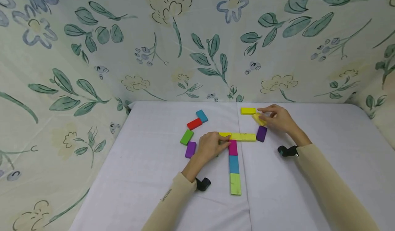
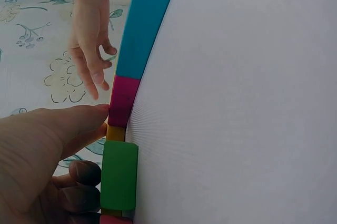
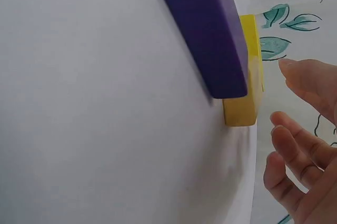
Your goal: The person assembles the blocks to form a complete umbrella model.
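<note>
My left hand (image 1: 211, 145) is at the joint between a row of yellow blocks (image 1: 243, 137) and a pink block (image 1: 233, 148). Its thumb touches the pink block (image 2: 125, 100) in the left wrist view, and its index finger rests at the yellow row. Below the pink block, a blue block (image 1: 234, 164) and a light green block (image 1: 235, 184) continue the line. My right hand (image 1: 279, 119) hovers beside a slanted yellow block (image 1: 258, 119), fingers spread; the right wrist view shows a gap between hand and block (image 3: 240, 112).
Left of the line lie a blue block (image 1: 202, 116), a red block (image 1: 194, 124), a green block (image 1: 186, 137) and a purple block (image 1: 190, 150). A yellow block (image 1: 248, 111) and a dark purple block (image 1: 261, 134) lie near my right hand. A white cloth (image 1: 148, 176) covers the table.
</note>
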`<state>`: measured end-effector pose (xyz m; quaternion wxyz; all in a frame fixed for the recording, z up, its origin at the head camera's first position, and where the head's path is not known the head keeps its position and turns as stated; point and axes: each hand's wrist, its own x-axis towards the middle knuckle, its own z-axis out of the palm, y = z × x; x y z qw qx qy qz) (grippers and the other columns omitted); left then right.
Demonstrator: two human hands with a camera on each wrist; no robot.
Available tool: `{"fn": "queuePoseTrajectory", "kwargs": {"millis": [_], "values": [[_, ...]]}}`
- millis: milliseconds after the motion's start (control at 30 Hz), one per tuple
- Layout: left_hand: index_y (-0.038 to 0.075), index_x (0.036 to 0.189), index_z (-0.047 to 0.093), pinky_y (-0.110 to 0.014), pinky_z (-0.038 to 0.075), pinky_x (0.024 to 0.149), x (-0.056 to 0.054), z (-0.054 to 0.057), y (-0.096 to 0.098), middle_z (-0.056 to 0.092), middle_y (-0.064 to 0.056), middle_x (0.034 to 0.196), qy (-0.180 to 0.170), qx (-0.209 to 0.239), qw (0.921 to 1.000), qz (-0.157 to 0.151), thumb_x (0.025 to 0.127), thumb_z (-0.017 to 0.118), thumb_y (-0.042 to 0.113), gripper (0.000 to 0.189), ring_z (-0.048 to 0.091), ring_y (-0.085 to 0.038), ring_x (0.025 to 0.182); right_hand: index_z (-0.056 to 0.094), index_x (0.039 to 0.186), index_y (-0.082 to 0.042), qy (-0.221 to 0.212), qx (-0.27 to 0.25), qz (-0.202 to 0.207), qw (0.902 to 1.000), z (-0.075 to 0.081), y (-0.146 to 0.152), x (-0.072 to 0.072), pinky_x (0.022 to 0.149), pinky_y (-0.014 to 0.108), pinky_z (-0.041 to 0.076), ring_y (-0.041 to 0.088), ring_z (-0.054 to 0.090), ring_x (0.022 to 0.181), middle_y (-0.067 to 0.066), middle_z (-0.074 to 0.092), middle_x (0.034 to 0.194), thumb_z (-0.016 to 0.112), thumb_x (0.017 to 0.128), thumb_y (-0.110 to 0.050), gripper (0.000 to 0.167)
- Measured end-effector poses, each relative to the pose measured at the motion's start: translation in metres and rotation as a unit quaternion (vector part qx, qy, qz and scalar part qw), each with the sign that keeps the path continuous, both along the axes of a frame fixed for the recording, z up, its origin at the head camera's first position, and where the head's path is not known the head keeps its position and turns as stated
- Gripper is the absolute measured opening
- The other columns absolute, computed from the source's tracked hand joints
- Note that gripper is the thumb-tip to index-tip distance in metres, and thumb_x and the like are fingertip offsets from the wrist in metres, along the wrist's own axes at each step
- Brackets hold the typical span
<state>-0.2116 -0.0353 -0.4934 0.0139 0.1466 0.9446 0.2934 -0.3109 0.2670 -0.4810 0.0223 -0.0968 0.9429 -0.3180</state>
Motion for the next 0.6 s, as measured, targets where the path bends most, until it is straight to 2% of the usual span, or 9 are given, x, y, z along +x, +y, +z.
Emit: {"fn": "queuePoseTrajectory", "kwargs": {"millis": [100, 233, 467, 600], "values": [[0.023, 0.127, 0.073, -0.017, 0.028, 0.048, 0.000, 0.000, 0.001, 0.074, 0.002, 0.087, -0.003, 0.002, 1.0000, -0.001, 0.093, 0.079, 0.036, 0.037, 0.043, -0.011, 0.054, 0.066, 0.140, -0.012, 0.016, 0.011, 0.013, 0.9997, 0.004, -0.006, -0.009, 0.066, 0.029, 0.046, 0.030, 0.050, 0.096, 0.021, 0.055, 0.136, 0.073, 0.097, -0.026, 0.045], [0.023, 0.127, 0.072, -0.017, 0.028, 0.048, 0.000, 0.000, 0.001, 0.070, 0.002, 0.081, -0.003, 0.001, 1.0000, -0.003, 0.093, 0.078, 0.037, 0.037, 0.044, -0.011, 0.054, 0.066, 0.140, -0.013, 0.008, 0.021, 0.038, 0.9990, 0.006, -0.018, -0.022, 0.068, 0.032, 0.047, 0.031, 0.049, 0.095, 0.022, 0.054, 0.139, 0.073, 0.097, -0.019, 0.044], [0.024, 0.127, 0.072, -0.017, 0.027, 0.046, -0.001, -0.001, 0.001, 0.079, 0.000, 0.106, -0.007, -0.002, 1.0000, 0.000, 0.093, 0.078, 0.037, 0.037, 0.043, -0.011, 0.051, 0.073, 0.130, -0.011, -0.008, 0.033, 0.068, 0.9971, 0.006, -0.032, -0.035, 0.076, 0.035, 0.045, 0.031, 0.051, 0.098, 0.019, 0.061, 0.130, 0.074, 0.095, -0.010, 0.035], [0.023, 0.127, 0.073, -0.017, 0.027, 0.046, -0.001, -0.001, 0.001, 0.080, 0.000, 0.107, -0.006, 0.000, 1.0000, 0.001, 0.093, 0.078, 0.037, 0.037, 0.043, -0.011, 0.050, 0.073, 0.130, -0.011, -0.018, 0.027, 0.066, 0.9973, 0.007, -0.039, -0.035, 0.081, 0.037, 0.045, 0.032, 0.049, 0.100, 0.019, 0.061, 0.131, 0.073, 0.096, -0.008, 0.034]]}}
